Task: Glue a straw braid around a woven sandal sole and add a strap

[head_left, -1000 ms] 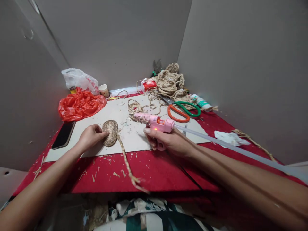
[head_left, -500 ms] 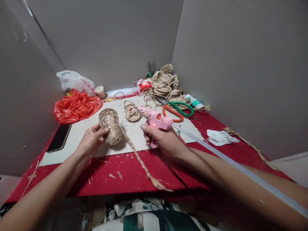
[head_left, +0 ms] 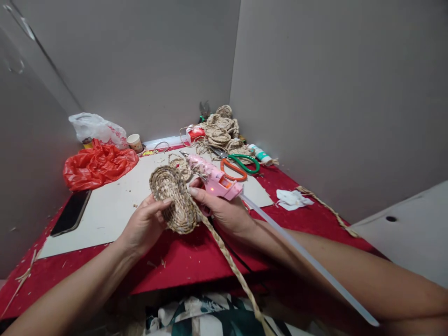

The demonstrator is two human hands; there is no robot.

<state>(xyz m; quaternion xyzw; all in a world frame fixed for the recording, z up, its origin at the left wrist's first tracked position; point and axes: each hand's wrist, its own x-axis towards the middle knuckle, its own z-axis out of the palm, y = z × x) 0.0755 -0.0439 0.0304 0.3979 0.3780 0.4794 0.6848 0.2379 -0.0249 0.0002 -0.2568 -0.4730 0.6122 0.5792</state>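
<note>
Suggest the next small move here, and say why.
Probably tip the glue gun toward the edge where the braid leaves the coil. The left hand holds the coil up, the right hand grips the gun with its light glowing, yet the gun points past the coil and the braid's length hangs loose.

1 phone (head_left: 71,213) lies near 1 red plastic bag (head_left: 100,166).

No lettering can be read: the white bag (head_left: 94,126) at the far left corner of the table (head_left: 164,273) bears red printed marks (too small and crumpled to make out).
</note>
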